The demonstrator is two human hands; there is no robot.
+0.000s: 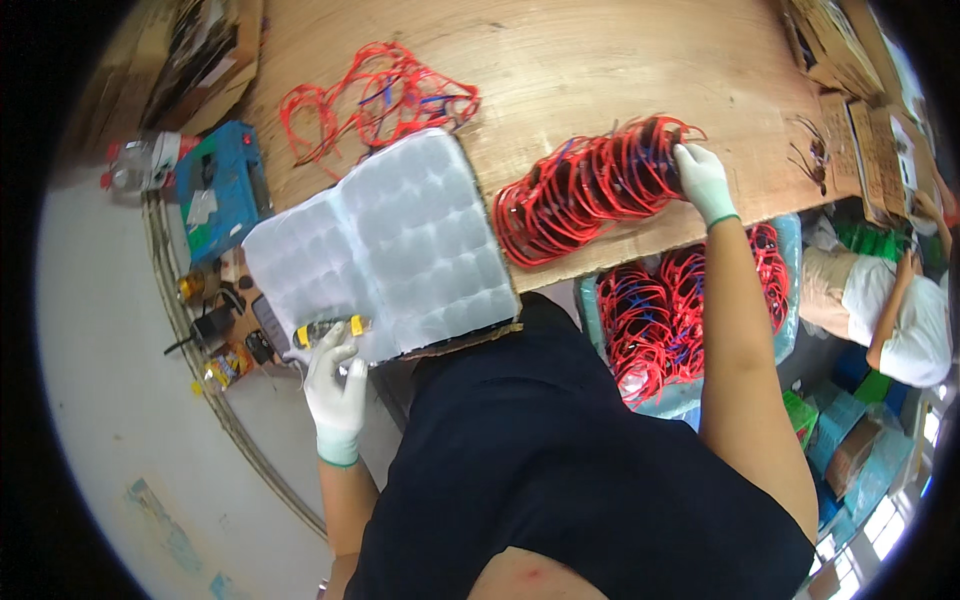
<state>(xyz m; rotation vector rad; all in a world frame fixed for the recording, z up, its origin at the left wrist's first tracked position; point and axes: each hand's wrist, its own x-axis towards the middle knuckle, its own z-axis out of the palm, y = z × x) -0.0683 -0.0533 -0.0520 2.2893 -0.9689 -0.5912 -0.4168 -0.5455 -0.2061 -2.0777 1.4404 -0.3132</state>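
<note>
Red-framed glasses [590, 190] sit nested in a long row on the desk [620, 50], just right of a pale pocketed sheet [430, 220]. They look light, springy and easily tangled, with lenses likely to scratch, so take hold by the frames and support both ends. Your right grip [706, 182] touches the row's right end; whether it's clenched you cannot tell. Your left grip [338, 388] meets a yellow-and-black tool [330, 330] over the sheet, its hold unclear. Nearer you, a blue bin [786, 335] carries more glasses.
</note>
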